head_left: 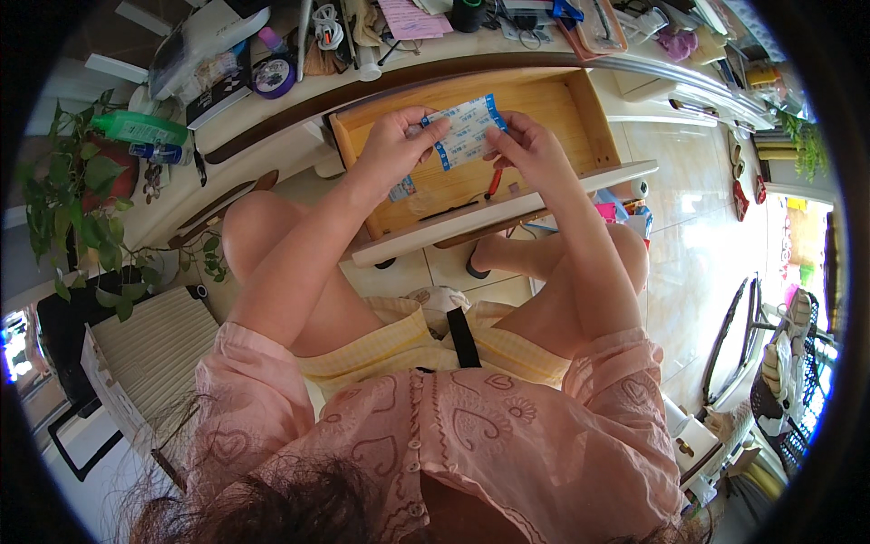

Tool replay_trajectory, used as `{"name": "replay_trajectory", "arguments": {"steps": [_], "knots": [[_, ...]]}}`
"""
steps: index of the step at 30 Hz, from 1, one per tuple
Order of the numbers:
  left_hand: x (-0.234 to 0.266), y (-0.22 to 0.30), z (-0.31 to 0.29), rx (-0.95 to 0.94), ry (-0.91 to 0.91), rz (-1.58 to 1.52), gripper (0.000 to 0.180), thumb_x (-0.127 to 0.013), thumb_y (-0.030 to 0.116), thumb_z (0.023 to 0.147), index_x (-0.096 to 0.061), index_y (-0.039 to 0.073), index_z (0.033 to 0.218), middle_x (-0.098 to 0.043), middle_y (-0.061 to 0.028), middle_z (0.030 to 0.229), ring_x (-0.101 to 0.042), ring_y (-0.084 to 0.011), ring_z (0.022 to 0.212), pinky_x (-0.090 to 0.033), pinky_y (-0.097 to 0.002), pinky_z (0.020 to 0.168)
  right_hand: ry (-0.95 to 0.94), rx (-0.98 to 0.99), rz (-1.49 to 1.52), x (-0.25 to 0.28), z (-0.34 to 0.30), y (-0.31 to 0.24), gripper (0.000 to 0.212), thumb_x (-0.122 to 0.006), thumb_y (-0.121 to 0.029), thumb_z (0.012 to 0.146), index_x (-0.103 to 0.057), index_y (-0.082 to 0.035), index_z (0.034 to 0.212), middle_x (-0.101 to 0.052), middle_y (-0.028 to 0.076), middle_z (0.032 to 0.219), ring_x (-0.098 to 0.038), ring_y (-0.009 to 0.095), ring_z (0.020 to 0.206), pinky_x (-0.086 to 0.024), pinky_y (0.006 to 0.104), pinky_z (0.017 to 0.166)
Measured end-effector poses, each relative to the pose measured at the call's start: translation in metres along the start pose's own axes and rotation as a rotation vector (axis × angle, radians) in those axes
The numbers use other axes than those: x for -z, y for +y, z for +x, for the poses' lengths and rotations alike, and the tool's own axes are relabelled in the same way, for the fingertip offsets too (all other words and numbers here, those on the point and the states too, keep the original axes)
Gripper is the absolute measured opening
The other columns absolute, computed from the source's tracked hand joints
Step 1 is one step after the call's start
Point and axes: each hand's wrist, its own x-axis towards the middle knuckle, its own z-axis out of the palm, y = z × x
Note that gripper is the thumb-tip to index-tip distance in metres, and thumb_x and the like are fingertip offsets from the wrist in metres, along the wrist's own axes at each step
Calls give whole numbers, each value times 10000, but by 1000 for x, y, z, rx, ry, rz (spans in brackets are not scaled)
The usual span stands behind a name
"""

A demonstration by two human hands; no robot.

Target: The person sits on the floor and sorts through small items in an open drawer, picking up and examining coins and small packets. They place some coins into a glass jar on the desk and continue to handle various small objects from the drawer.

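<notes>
A flat white packet with blue print and blue edge bands (pixel 467 132) is stretched between both hands above an open wooden drawer (pixel 555 102). At its left end, my left hand (pixel 395 145) is closed, pinching it between thumb and fingers. My right hand (pixel 530 150) grips the opposite end the same way. Below the hands, a red-handled tool (pixel 495 183) lies in the drawer. A thin dark rod (pixel 449 210) rests by the drawer's front, and a small blue printed packet (pixel 402 189) lies at the left, partly behind my left forearm.
The desktop beyond holds a purple tape roll (pixel 274 78), a coiled white cable (pixel 327 27) and pink paper (pixel 415 18). A green bottle (pixel 140 128) and a leafy plant (pixel 95 181) are at left. My knees flank the drawer; a bin of colourful items (pixel 625 210) stands right.
</notes>
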Motion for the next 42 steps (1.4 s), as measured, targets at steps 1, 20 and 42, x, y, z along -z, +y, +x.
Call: {"name": "replay_trajectory", "arguments": {"steps": [1, 20, 42], "knots": [[0, 0, 0, 10, -12, -18, 205, -593, 276, 839, -591, 79, 897, -490, 66, 609, -373, -7, 485, -258, -160, 431, 6, -25, 50, 0, -1, -1, 248, -570, -197, 852, -557, -4, 1007, -605, 35, 793, -576, 90, 712, -451, 206, 624], [0, 2, -1, 51, -64, -31, 211, -602, 290, 832, -588, 80, 850, -481, 73, 610, -369, -3, 503, -239, -161, 435, 140, 66, -71, 6, 4, 9, 224, -582, -179, 840, -591, 22, 939, -597, 10, 747, -519, 48, 680, -417, 184, 622], [2, 12, -5, 106, -146, -156, 219, -522, 241, 877, -586, 45, 950, -618, -21, 774, -358, -9, 486, -232, -152, 399, -1, 157, 1, 13, 1, -1, 213, -427, -27, 856, -583, -37, 1000, -572, -1, 866, -523, 49, 765, -422, 185, 691]]}}
